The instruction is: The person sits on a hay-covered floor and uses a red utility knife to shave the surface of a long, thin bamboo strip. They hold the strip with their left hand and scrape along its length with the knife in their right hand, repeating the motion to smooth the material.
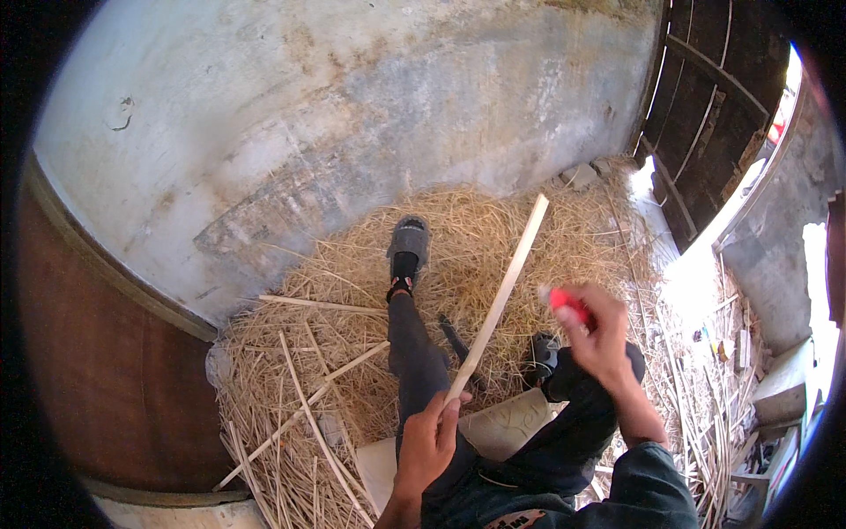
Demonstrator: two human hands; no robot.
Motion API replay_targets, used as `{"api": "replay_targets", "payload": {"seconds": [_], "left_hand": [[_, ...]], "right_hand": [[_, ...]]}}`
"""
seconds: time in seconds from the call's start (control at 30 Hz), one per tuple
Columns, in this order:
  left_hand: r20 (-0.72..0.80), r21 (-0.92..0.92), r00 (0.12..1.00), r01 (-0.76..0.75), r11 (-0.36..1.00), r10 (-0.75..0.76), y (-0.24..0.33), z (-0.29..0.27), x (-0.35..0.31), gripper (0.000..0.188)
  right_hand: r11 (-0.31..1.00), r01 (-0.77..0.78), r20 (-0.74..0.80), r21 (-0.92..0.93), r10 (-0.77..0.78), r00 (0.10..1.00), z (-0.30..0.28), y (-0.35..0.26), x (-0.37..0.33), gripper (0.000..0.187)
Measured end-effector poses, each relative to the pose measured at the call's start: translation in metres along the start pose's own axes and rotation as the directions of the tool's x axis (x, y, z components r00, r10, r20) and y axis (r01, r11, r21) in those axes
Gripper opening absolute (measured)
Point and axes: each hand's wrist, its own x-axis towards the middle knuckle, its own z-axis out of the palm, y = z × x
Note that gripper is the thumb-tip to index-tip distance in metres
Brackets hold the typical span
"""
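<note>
My left hand (426, 450) is closed round the lower end of a long, pale wooden strip (500, 304), which slants up and to the right over the straw. To the right of the strip, apart from it, my right hand (597, 337) is closed on a small red object (568, 306) with a pale tip. Blur hides what kind of object it is. Between my legs, behind the strip, lies a dark, narrow tool-like piece (455, 339), partly covered.
Straw and shavings (458, 207) cover the floor. Several long strips (304, 410) lie crossed at the left, more sticks (696, 423) at the right. My sandalled foot (408, 247) rests on the straw. A stained wall (352, 106) stands ahead, a dark plank door (705, 106) at the far right.
</note>
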Motion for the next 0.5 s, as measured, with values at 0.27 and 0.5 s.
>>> {"api": "replay_targets", "payload": {"seconds": [0.27,0.5], "left_hand": [[-0.132,0.151,0.956,-0.243,0.958,0.263,0.027,0.006,0.016,0.031],[-0.060,0.036,0.989,-0.130,0.991,0.132,0.031,0.002,0.014,0.038]], "right_hand": [[0.975,0.222,0.154,0.028,-0.224,0.962,0.031,-0.019,-0.030,0.031],[0.971,0.237,0.126,-0.010,-0.234,0.964,0.029,-0.019,-0.029,0.032]]}}
